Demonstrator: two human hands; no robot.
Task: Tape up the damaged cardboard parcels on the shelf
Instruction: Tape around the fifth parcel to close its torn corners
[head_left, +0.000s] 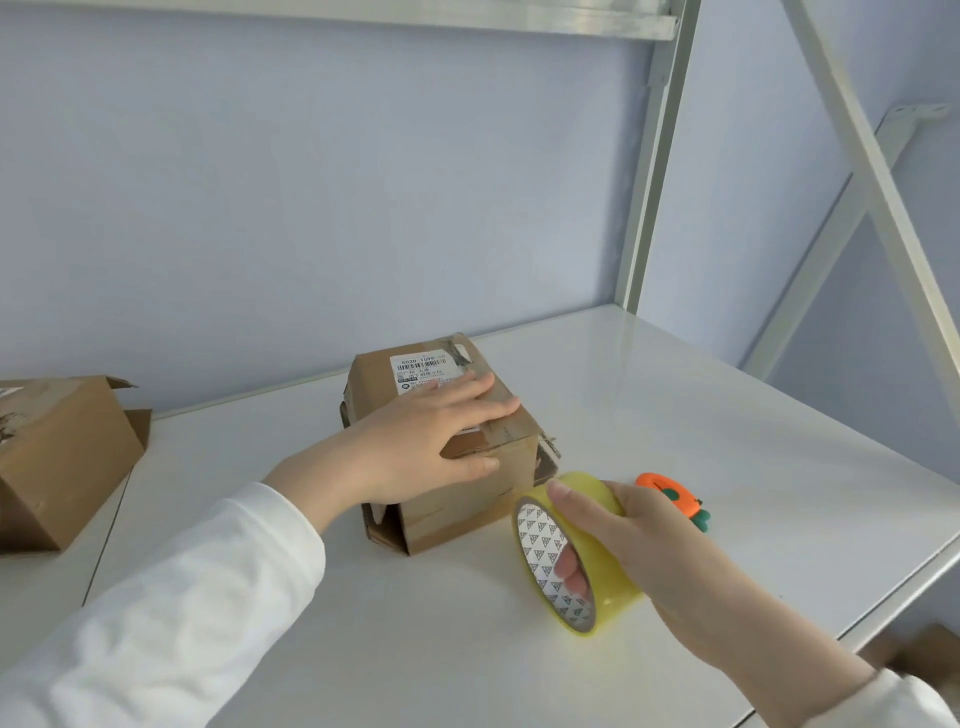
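Parcel (453, 514) under left hand (421, 441), tape (616, 597) in right (660, 551)

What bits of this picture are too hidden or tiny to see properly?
All head view.
- Carrot-shaped cutter: partly behind the right hand.
- Shipping label: print too small.
- Middle parcel: top partly under the left hand.
- Left parcel: cut off by the picture edge.
- Tape roll: loose end not visible; fingers wrap it.
- Brown thing below the shelf: blurred, cut off.

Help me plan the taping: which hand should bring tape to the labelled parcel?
The right hand: it grips the tape roll beside the parcel, while the left hand lies flat on the parcel's top, steadying it.
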